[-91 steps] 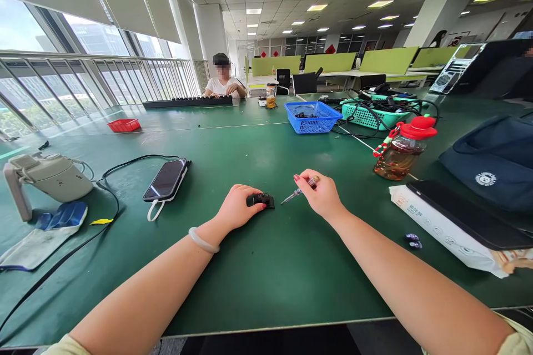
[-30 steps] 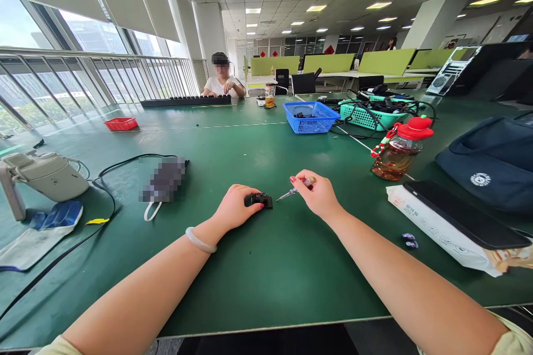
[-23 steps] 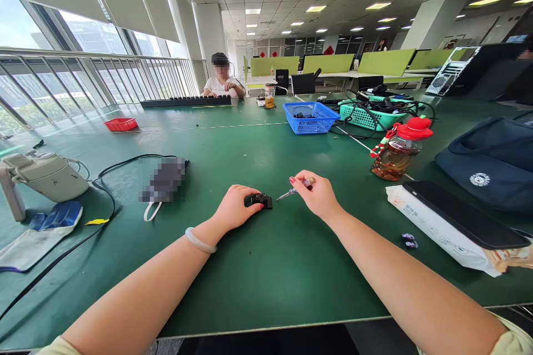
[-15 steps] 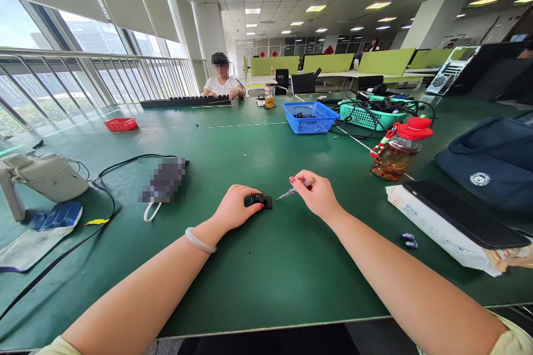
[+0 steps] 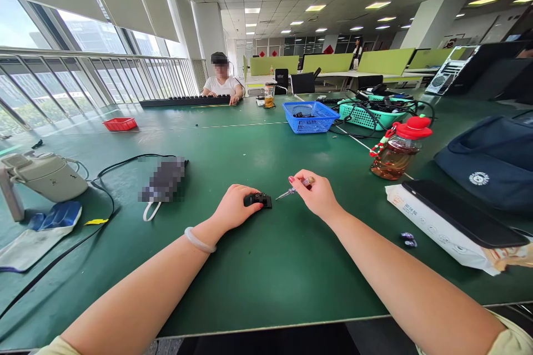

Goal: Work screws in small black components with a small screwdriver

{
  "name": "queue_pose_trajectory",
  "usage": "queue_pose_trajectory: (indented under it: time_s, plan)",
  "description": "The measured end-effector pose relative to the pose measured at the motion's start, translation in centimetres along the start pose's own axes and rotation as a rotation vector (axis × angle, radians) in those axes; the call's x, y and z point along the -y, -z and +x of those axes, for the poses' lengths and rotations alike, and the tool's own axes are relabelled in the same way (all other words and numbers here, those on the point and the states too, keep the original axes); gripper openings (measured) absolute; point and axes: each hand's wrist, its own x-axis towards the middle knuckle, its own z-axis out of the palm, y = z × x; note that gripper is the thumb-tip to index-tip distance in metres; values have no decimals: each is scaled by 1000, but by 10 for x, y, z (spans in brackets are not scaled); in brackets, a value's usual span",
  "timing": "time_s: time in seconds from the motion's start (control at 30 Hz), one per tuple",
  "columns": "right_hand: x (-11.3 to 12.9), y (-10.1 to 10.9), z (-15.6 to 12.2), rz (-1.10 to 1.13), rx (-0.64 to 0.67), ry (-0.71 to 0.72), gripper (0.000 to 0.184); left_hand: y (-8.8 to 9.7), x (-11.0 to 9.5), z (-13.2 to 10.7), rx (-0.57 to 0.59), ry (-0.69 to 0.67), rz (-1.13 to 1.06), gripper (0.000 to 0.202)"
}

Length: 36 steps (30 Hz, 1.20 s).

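My left hand (image 5: 235, 208) is closed around a small black device (image 5: 263, 199) with an uneven top face, resting on the green table (image 5: 266, 283). Thumb and fingers cover its left end, so its exact kind does not show. In my right hand (image 5: 318, 197) is a small screwdriver (image 5: 291, 191) with a clear handle, pinched between thumb and fingers. Its thin metal shaft slants down to the left. The tip is just right of the black device, apart from it.
Right of my hands are a red-lidded bottle (image 5: 397, 150), a white packet (image 5: 437, 230) under a black phone (image 5: 462, 213) and small dark pieces (image 5: 408, 239). Left lies a pixelated item (image 5: 164, 180) with a cable. Farther off stand a blue basket (image 5: 310, 122) and a seated person (image 5: 222, 86).
My hands, the black device and the screwdriver look the same. Across the table the seated person's hand has shifted slightly, and a standing person in the background has come into fuller view.
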Motion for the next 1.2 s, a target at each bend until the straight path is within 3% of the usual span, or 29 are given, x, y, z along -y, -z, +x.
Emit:
queue_pose_trajectory:
  time_s: [0.63, 0.73, 0.9, 1.2]
  plan:
    - [-1, 0, 0, -1, 0, -11, 37, 1, -1, 0, 6, 17, -10, 32]
    - [1, 1, 0, -4, -62, 11, 32, 1, -1, 0, 4, 19, -7, 32]
    - [13, 5, -4, 32, -205, 171, 18, 0, 1, 0, -5, -3, -3, 34]
    - [20, -4, -18, -104, 25, 262, 28, 0, -1, 1, 11, 2, -4, 32]
